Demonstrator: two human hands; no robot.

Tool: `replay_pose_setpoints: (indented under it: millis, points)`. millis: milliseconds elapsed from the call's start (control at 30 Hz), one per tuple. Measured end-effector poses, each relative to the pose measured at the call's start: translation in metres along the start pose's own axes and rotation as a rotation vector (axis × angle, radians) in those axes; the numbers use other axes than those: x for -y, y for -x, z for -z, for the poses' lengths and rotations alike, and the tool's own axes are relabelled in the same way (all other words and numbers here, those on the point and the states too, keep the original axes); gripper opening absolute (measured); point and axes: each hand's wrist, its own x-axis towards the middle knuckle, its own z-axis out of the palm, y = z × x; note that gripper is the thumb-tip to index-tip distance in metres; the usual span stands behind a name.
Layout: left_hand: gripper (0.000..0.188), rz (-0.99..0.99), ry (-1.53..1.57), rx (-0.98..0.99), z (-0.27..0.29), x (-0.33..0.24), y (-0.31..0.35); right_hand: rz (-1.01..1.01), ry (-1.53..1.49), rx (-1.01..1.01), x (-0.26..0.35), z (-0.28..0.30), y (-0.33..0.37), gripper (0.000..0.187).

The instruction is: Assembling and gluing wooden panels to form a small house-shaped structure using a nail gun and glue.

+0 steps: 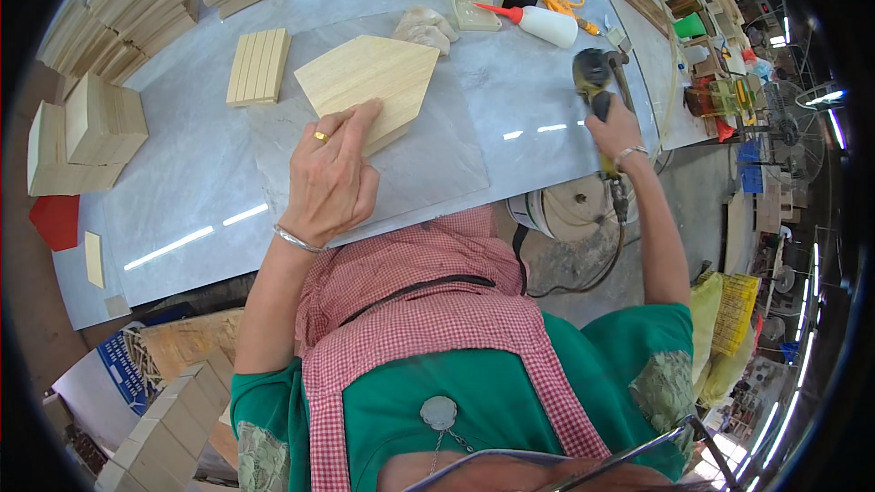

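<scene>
Near the middle of the table lies a five-sided wooden panel (374,68), with another wooden layer showing under its near edge. My left hand (333,169) grips its near corner, the fingertips pressed on the top face. To the right, my right hand (618,132) is wrapped round the handle of a yellow and black nail gun (592,77), held near the table's right side. A hose (622,228) hangs from the tool. Left of the panel rests a small slatted wooden piece (259,67).
Stacks of wooden panels (137,9) line the far left. A white glue bottle (549,27) with a red tip lies beside a shallow tray (476,11), a crumpled cloth (427,29) and an orange tool (565,7). Below the table's edge stands a white bucket (529,212).
</scene>
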Motion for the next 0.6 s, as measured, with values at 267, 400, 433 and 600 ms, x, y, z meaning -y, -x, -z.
replay_pose_setpoints:
  millis: [267, 400, 433, 600]
  points:
    - [0.070, -0.004, 0.065, 0.116, 0.007, 0.008, -0.002, 0.076, -0.677, 0.478, 0.129, 0.074, 0.102, 0.024]
    - [0.072, -0.016, 0.073, 0.108, 0.007, 0.005, -0.002, 0.202, -0.602, 0.622, 0.158, 0.073, 0.105, 0.027]
    - [0.073, -0.016, 0.076, 0.115, 0.007, 0.005, -0.002, 0.246, -0.568, 0.618, 0.162, 0.073, 0.106, 0.029]
    - [0.074, -0.009, 0.088, 0.116, 0.007, 0.006, 0.000, 0.259, -0.516, 0.635, 0.170, 0.067, 0.105, 0.029]
